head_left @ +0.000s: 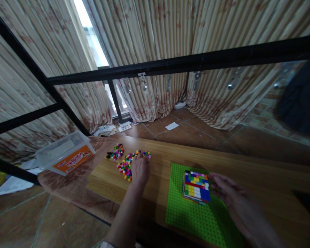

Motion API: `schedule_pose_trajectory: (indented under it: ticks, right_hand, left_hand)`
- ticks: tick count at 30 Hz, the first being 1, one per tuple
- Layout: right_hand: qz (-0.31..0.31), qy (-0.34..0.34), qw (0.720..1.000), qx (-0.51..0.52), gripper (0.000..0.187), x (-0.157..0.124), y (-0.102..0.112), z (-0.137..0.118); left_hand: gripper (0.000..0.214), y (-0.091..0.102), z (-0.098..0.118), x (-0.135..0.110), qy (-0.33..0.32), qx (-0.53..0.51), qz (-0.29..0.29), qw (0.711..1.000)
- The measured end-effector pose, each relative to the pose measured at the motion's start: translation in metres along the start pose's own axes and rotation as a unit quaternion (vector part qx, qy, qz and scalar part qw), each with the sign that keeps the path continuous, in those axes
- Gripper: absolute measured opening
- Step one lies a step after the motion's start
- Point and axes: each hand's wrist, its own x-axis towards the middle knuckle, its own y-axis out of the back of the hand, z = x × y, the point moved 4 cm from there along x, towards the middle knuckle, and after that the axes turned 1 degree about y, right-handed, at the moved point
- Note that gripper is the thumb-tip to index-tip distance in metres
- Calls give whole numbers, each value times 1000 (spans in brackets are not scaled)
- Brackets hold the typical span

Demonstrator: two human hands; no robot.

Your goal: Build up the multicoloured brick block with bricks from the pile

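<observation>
The multicoloured brick block sat on the green studded baseplate, toward its far edge, with rows of blue, yellow, red, white and green showing on top. The right hand was against the block's right side, fingers loosely spread and curled toward it, touching the edge rather than clamping it. That was the steadying hand, and a light brace like that looked right: enough to stop the block sliding on the studs, not so much as to pop a row loose.

Over to the left hand, which lay palm down on the pile of small loose bricks on the wooden table. Its fingertips were buried among the pieces, so whether they had pinched one I could not tell. Picking cleanly here would call for singling out one brick with thumb and forefinger, not raking the heap.

A second, smaller cluster of bricks sat just beyond, apart from the main pile. Farther left, a clear plastic storage box with an orange label rested on a patterned cloth at the table's end. A black metal frame crossed the view above, with striped curtains behind and a tiled floor below.
</observation>
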Motion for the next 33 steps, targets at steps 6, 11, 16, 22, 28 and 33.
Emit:
schedule_pose_trajectory:
  ticks: [6, 11, 16, 22, 28, 33]
  right_hand:
    - [3, 9, 1000, 5, 41, -2, -1, -3]
    - [21, 69, 997, -25, 35, -3, -2, -8]
    - [46, 197, 977, -68, 25, -15, -10, -25]
    - [-30, 342, 931, -126, 12, -42, -31, -37]
    - [-85, 384, 904, -166, 17, -50, -41, -36]
    - [-80, 377, 909, -158, 16, -49, -43, -32]
  left_hand:
    - [21, 4, 10, -5, -5, -88, 11, 996]
    - [10, 4, 32, -18, 6, -416, -12, 909]
    - [15, 14, 66, -40, -3, -667, -73, 741]
    - [18, 26, 95, -64, -44, -697, -166, 696]
    - [20, 21, 106, -73, -95, -697, -178, 688]
    - [20, 14, 109, -74, -91, -692, -176, 694]
